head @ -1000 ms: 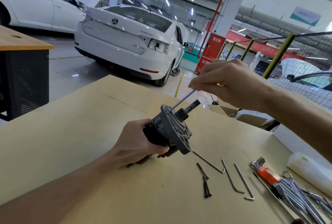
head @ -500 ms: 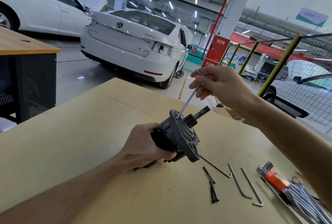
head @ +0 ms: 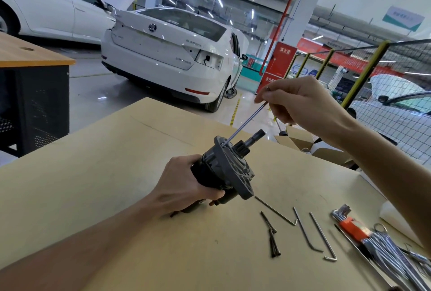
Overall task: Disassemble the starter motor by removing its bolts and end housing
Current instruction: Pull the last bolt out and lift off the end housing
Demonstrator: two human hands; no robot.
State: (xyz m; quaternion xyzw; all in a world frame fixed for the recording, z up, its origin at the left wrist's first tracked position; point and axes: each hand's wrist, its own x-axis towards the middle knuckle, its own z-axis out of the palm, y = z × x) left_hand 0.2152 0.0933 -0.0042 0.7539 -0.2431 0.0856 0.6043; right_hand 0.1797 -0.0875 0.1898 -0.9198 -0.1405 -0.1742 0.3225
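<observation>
My left hand (head: 186, 185) grips the black body of the starter motor (head: 224, 169), tilted with its grey end housing (head: 235, 174) and pinion shaft (head: 254, 136) pointing up and away. My right hand (head: 300, 102) pinches the top of a long thin hex key (head: 245, 125). The key's lower tip sits in a bolt at the upper rim of the grey housing. Several dark bolts (head: 271, 237) lie loose on the table near the motor.
The work surface is a tan board (head: 93, 197). Three L-shaped hex keys (head: 305, 232) lie right of the loose bolts. A hex key set with an orange holder (head: 354, 230) and more tools sit at the right edge. Cardboard boxes (head: 300, 141) lie beyond the table; white cars stand behind.
The right hand has shifted a little along the hex key while its tip stays in the housing bolt. The left hand still holds the motor.
</observation>
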